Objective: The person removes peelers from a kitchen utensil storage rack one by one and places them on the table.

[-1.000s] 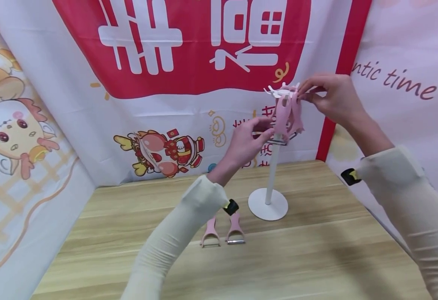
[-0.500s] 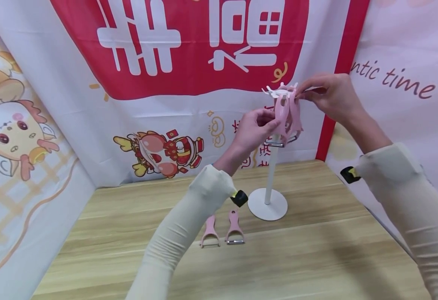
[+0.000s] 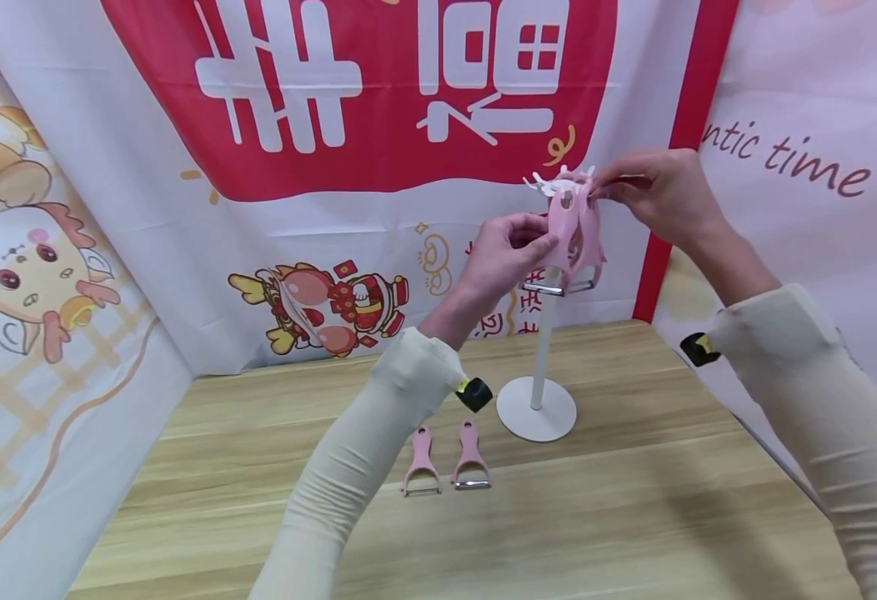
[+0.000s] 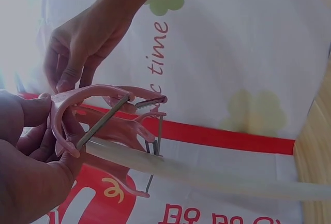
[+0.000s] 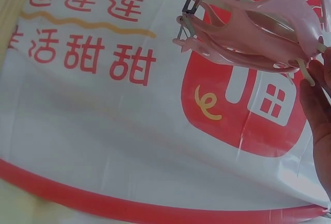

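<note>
A white stand (image 3: 543, 350) with a crown of hooks (image 3: 551, 182) rises from the wooden table (image 3: 633, 517). Several pink peelers (image 3: 584, 246) hang from the hooks. My left hand (image 3: 539, 246) pinches one pink peeler (image 3: 564, 225) by its handle, with the hole end up at the hooks. It shows again in the left wrist view as the peeler (image 4: 88, 115) gripped by the left hand (image 4: 31, 157). My right hand (image 3: 603, 190) pinches the hook crown from the right. In the right wrist view the hanging peelers (image 5: 253, 27) fill the top, with the right fingers (image 5: 318, 115) at the edge.
Two more pink peelers (image 3: 421, 462) (image 3: 472, 457) lie side by side on the table in front of the stand's round base (image 3: 536, 410). Printed cloth banners (image 3: 333, 208) close off the back and both sides.
My left hand has risen a little and turned its peeler flat toward me at the hooks. The right hand has stayed at the crown.
</note>
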A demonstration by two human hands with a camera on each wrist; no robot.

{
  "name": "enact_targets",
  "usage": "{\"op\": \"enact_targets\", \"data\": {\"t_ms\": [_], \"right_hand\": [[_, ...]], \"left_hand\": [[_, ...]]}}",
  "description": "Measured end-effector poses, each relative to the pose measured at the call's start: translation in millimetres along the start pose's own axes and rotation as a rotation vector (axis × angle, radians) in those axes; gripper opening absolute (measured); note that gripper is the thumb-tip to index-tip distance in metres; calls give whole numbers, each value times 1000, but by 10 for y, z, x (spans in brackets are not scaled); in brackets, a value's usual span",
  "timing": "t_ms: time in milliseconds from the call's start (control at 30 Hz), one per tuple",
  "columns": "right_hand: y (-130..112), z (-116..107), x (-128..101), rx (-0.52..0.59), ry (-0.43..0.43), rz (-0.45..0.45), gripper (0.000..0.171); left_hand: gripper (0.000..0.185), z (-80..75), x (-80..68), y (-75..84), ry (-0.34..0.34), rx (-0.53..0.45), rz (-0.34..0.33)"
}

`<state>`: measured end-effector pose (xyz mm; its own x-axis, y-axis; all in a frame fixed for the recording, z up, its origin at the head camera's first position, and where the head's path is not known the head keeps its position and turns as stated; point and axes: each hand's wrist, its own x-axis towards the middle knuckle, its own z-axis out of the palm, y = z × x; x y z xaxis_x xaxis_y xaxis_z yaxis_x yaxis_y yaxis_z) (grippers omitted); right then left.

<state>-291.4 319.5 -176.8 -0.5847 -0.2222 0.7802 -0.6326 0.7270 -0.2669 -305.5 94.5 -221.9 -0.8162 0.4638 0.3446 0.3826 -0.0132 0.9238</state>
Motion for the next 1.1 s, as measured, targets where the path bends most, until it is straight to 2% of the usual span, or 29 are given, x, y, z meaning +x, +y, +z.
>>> {"op": "enact_targets", "data": {"t_ms": [400, 633, 833, 1100], "right_hand": [[23, 40, -10, -1, -8, 1, 20], [21, 39, 0, 5, -13, -6, 19], [20, 39, -3, -6, -17, -11, 19], [22, -4, 0, -23, -14, -7, 20]], "left_hand": [[27, -44, -57, 47, 3, -32, 46], [29, -147, -129, 36, 27, -24, 49], [32, -310, -250, -9, 40, -37, 36], [29, -701, -539, -219, 65, -4, -25]]}}
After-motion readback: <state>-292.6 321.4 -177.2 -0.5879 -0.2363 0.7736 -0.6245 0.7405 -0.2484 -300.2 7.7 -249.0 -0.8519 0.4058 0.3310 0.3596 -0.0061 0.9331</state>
